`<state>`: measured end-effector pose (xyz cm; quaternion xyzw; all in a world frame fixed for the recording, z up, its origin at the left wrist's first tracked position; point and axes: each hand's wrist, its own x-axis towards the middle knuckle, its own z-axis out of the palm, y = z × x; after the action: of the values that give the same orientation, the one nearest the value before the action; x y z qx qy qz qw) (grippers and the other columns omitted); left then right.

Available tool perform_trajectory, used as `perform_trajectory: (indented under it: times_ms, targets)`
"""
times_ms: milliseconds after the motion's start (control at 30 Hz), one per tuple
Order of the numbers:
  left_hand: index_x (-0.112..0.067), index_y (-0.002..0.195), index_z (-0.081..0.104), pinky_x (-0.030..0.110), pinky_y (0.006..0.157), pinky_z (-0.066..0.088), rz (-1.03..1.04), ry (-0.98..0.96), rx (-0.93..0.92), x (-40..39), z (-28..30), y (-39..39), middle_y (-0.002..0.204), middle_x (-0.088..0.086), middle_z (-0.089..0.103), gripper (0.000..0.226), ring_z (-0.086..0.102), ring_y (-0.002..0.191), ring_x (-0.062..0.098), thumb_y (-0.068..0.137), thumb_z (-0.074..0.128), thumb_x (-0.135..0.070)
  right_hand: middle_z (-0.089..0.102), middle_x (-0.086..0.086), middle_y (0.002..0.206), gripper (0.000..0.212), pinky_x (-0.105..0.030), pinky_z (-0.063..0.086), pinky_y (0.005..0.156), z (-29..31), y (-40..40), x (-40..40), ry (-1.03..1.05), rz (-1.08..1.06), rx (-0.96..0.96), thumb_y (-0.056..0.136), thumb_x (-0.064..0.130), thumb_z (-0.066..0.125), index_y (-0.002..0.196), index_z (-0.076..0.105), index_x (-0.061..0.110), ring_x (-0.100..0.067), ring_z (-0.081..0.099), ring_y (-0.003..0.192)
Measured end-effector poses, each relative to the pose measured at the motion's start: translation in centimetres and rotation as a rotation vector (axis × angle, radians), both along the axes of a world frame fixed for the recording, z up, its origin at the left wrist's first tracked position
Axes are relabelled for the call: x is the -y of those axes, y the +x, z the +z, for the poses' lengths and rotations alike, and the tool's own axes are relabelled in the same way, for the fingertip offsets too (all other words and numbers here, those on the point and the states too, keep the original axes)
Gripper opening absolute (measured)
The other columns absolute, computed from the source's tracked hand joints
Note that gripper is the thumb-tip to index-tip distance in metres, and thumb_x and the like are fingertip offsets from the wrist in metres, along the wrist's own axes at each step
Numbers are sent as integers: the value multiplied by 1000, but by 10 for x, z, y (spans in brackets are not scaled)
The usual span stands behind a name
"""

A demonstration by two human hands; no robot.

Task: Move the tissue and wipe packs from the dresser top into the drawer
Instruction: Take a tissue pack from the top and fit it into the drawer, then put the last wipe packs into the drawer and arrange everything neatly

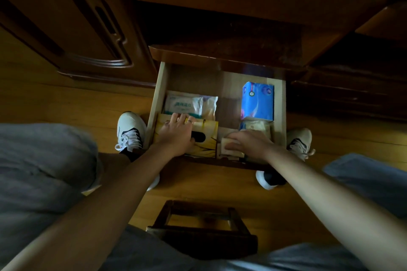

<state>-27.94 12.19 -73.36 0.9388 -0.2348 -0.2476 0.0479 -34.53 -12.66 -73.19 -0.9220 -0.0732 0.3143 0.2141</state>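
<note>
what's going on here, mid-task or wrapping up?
A person is crouched over an open drawer, both hands inside it. The left hand lies flat on a yellow tissue box at the front left. The right hand rests on a small pale pack at the front right. Already in the drawer: a wipe pack at the back left and a blue tissue pack at the back right. The dresser top is out of clear view, so I can't tell what remains.
</note>
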Motion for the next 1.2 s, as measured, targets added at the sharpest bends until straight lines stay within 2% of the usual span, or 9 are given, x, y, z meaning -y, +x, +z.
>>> perform_trajectory:
  times_ms: [100, 200, 333, 467, 600, 800, 933, 1067, 1200]
  targets:
    - [-19, 150, 36, 47, 106, 43, 18, -2, 5, -1, -2, 1, 151, 6, 39, 68, 30, 140, 28, 91, 62, -41, 68, -6, 123, 37, -39, 50, 93, -2, 5, 3, 48, -11, -98, 104, 44, 54, 128, 66, 18, -24, 64, 113]
    - [-20, 151, 34, 47, 108, 41, 21, -2, 5, -1, -2, 0, 153, 5, 37, 70, 27, 142, 28, 91, 63, -42, 62, -2, 109, 33, -36, 49, 83, -1, 19, 8, 133, -87, -50, 101, 46, 57, 112, 69, 17, -18, 61, 99]
    - [-21, 153, 31, 47, 108, 41, 12, 0, -25, -1, 0, 2, 157, 4, 31, 72, 23, 146, 29, 90, 60, -42, 62, 7, 116, 38, -32, 51, 84, -3, 46, 14, 148, -249, 1, 99, 41, 65, 131, 57, 24, -11, 60, 102]
    - [-21, 150, 34, 45, 106, 42, -11, 18, -21, -3, 2, 1, 154, 4, 33, 67, 25, 143, 29, 92, 63, -36, 61, 4, 107, 20, -40, 56, 84, -24, 47, 1, 5, -194, -41, 96, 36, 68, 108, 56, 25, -13, 61, 95]
    - [-20, 148, 36, 44, 99, 45, -4, 19, 19, -1, -2, 2, 154, 5, 34, 58, 27, 142, 31, 96, 61, -22, 59, 6, 105, 20, -37, 50, 77, -36, 35, -6, -122, -167, 98, 95, 42, 66, 105, 59, 26, -15, 59, 95]
    - [-20, 149, 35, 44, 99, 47, -48, 11, 52, -4, -7, 1, 156, 7, 32, 62, 28, 141, 32, 95, 64, -23, 59, 10, 89, 31, -28, 35, 64, -31, 30, -6, -99, -246, 69, 99, 54, 55, 112, 64, 27, -15, 61, 93]
    - [-21, 155, 25, 47, 106, 43, -122, 72, 31, -6, 1, -1, 161, 9, 24, 75, 23, 147, 33, 93, 64, -38, 66, 0, 120, 44, -38, 49, 87, -6, 26, -8, -187, -308, 244, 100, 53, 50, 131, 61, 24, -19, 58, 114]
    - [-18, 162, 10, 52, 117, 30, -129, 127, -162, 1, 32, 10, 170, 10, 3, 86, 6, 155, 35, 96, 60, -41, 68, -1, 127, 33, -37, 49, 88, 52, 31, 3, -190, -461, 405, 100, 38, 55, 128, 64, 24, -22, 55, 125]
    - [-26, 156, 33, 44, 110, 42, -249, 35, -67, 14, 99, 26, 165, 2, 29, 59, 42, 142, 27, 101, 49, -39, 70, 11, 122, 27, -34, 52, 90, 130, 32, 18, -81, -373, 616, 96, 21, 61, 120, 70, 28, -13, 58, 122]
